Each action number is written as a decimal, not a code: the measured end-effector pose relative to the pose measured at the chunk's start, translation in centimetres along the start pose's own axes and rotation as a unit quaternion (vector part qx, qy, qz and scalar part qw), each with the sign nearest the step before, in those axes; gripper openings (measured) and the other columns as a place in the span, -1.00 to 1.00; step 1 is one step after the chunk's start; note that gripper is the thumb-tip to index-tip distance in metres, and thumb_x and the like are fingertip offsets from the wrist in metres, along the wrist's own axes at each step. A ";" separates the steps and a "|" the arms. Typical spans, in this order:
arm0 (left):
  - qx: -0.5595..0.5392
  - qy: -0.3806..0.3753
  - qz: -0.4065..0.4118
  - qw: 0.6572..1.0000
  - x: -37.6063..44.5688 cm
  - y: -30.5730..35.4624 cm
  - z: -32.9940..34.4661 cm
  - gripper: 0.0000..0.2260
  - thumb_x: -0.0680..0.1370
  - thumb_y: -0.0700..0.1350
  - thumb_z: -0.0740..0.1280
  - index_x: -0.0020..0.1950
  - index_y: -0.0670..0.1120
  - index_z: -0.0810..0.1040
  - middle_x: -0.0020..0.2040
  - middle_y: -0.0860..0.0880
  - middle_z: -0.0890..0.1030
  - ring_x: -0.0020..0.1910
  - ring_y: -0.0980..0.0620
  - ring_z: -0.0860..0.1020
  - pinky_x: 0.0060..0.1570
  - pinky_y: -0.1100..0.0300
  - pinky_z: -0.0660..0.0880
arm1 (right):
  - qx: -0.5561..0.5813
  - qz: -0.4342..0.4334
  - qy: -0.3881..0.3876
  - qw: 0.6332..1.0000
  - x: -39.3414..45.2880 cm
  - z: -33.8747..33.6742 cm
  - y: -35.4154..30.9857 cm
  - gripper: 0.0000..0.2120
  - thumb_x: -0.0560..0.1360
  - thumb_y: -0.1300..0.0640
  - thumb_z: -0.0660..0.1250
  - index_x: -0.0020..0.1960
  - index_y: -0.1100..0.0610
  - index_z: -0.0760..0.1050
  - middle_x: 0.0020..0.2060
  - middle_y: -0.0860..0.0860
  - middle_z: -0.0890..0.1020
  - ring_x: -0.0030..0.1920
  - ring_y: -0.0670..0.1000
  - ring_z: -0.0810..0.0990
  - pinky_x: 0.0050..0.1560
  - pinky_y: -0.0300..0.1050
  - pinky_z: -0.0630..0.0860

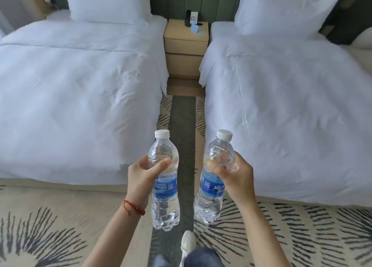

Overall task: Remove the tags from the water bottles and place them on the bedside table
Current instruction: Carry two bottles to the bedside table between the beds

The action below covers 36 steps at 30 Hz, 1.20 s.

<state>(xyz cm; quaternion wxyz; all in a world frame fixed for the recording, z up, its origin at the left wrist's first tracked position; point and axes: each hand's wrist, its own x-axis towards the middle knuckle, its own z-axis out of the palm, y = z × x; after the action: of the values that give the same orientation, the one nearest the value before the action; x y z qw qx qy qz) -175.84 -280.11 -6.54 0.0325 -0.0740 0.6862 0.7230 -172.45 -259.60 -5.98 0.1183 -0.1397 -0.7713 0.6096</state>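
Observation:
Two clear plastic water bottles with white caps and blue labels are held upright in front of me. My left hand grips the left bottle around its upper body. My right hand grips the right bottle, tilted slightly to the right. No separate tag shows on either bottle neck. The beige bedside table stands far ahead between two beds, well beyond both hands.
A white bed lies on the left and another white bed on the right, with a narrow carpeted aisle between them. A black phone and a small blue card sit on the table top. My shoe is below.

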 end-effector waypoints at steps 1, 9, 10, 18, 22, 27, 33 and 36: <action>0.000 0.002 0.003 1.000 1.3 0.6 0.9 -0.71 0.21 -0.03 0.54 -0.14 -0.09 0.62 -0.31 0.07 0.69 -0.33 0.12 0.64 -0.40 0.38 0.50 | 0.001 0.000 0.001 1.000 1.7 -0.4 -0.2 -0.62 0.12 -0.22 0.41 -0.17 -0.02 0.55 -0.28 -0.09 0.66 -0.20 -0.09 0.63 -0.21 -0.16 0.54; 0.016 0.005 0.018 1.000 11.6 2.8 6.3 -0.72 0.21 0.08 0.50 -0.17 -0.01 0.61 -0.29 0.10 0.69 -0.30 0.10 0.65 -0.42 0.40 0.49 | 0.004 0.004 0.010 1.000 14.0 -1.1 -0.3 -0.65 0.11 -0.25 0.39 -0.21 -0.06 0.52 -0.30 -0.21 0.64 -0.24 -0.19 0.60 -0.32 -0.34 0.50; 0.017 0.003 0.019 1.000 13.1 2.9 6.8 -0.69 0.21 0.14 0.46 -0.17 0.00 0.61 -0.28 0.10 0.69 -0.29 0.10 0.66 -0.41 0.40 0.49 | 0.002 0.004 0.012 1.000 15.5 -0.9 -0.2 -0.65 0.11 -0.26 0.38 -0.21 -0.07 0.52 -0.29 -0.23 0.64 -0.23 -0.19 0.60 -0.33 -0.36 0.50; 0.023 -0.019 0.021 0.999 29.4 3.8 9.5 -0.62 0.14 0.24 0.40 -0.20 0.02 0.61 -0.29 0.15 0.68 -0.27 0.13 0.65 -0.40 0.42 0.48 | -0.003 0.014 0.032 0.999 29.9 3.7 0.6 -0.61 0.10 -0.28 0.35 -0.17 -0.09 0.51 -0.28 -0.27 0.64 -0.16 -0.25 0.61 -0.34 -0.44 0.49; 0.020 -0.033 0.018 0.999 38.9 5.4 10.4 -0.62 0.13 0.22 0.41 -0.20 0.01 0.60 -0.30 0.14 0.68 -0.28 0.14 0.65 -0.41 0.42 0.48 | -0.011 0.017 0.037 0.999 38.3 7.3 -0.3 -0.58 0.10 -0.31 0.33 -0.14 -0.11 0.49 -0.26 -0.22 0.62 -0.15 -0.31 0.59 -0.33 -0.48 0.47; 0.025 -0.033 0.027 0.999 50.0 7.8 11.2 -0.63 0.17 0.18 0.50 -0.17 -0.01 0.61 -0.28 0.15 0.68 -0.26 0.13 0.65 -0.41 0.41 0.49 | -0.006 0.018 0.032 0.999 48.6 10.9 -1.7 -0.57 0.10 -0.29 0.35 -0.13 -0.09 0.49 -0.22 -0.19 0.63 -0.15 -0.27 0.61 -0.32 -0.45 0.49; 0.022 -0.031 0.021 0.999 60.7 9.6 13.2 -0.61 0.16 0.16 0.48 -0.16 -0.07 0.61 -0.31 0.14 0.68 -0.29 0.15 0.64 -0.42 0.42 0.48 | -0.018 0.023 0.026 0.999 59.4 13.3 -1.8 -0.70 0.18 -0.17 0.42 -0.15 -0.11 0.48 -0.28 -0.23 0.64 -0.15 -0.28 0.60 -0.32 -0.47 0.48; 0.008 -0.032 0.018 0.999 66.1 10.0 14.7 -0.58 0.13 0.18 0.41 -0.15 -0.06 0.62 -0.29 0.09 0.69 -0.29 0.11 0.65 -0.39 0.40 0.50 | -0.009 0.021 0.022 0.999 65.3 14.2 -1.7 -0.71 0.17 -0.16 0.43 -0.15 -0.11 0.49 -0.27 -0.34 0.63 -0.16 -0.28 0.61 -0.34 -0.47 0.46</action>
<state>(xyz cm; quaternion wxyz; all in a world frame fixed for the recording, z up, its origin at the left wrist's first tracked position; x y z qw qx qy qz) -243.44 -269.59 -5.95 0.0422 -0.0380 0.6915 0.7201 -238.54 -249.38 -6.78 0.1210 -0.1702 -0.7711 0.6015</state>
